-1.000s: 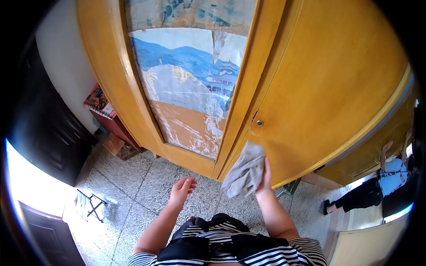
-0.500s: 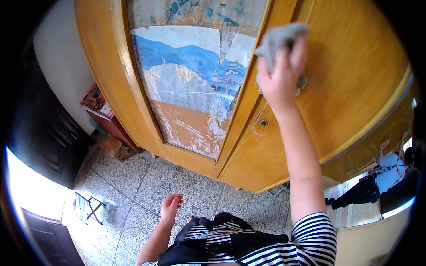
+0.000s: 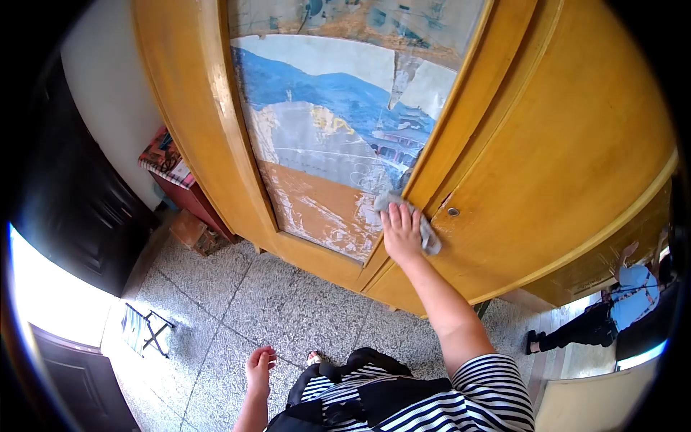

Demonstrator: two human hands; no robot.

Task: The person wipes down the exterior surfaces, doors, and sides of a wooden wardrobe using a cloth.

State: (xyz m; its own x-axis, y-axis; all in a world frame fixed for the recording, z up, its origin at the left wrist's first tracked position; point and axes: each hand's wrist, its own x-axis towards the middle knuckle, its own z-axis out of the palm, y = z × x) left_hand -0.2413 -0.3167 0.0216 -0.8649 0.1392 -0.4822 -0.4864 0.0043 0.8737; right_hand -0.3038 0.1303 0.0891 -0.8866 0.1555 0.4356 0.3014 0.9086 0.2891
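Observation:
My right hand (image 3: pixel 404 234) presses a grey cloth (image 3: pixel 432 241) against the lower part of the yellow wooden cabinet (image 3: pixel 504 209). The cloth lies across the frame between the glazed door and the plain door, and its edges show around my fingers. Behind the glass panel (image 3: pixel 317 144) is a torn, faded landscape picture. A small round lock (image 3: pixel 453 212) sits just right of the cloth. My left hand (image 3: pixel 260 369) hangs low over the floor, its fingers loosely bent and apart, with nothing visible in it.
Speckled floor tiles (image 3: pixel 273 302) run below the cabinet. A folding stool (image 3: pixel 147 330) stands at the left, near a dark door (image 3: pixel 79 194). A red chest (image 3: pixel 191 201) with a checked cover stands beside the cabinet. Another person (image 3: pixel 626 302) is at the far right.
My right hand has moved down and left with the cloth, from high on the plain door to the lower frame beside the glass. My left hand has dropped slightly.

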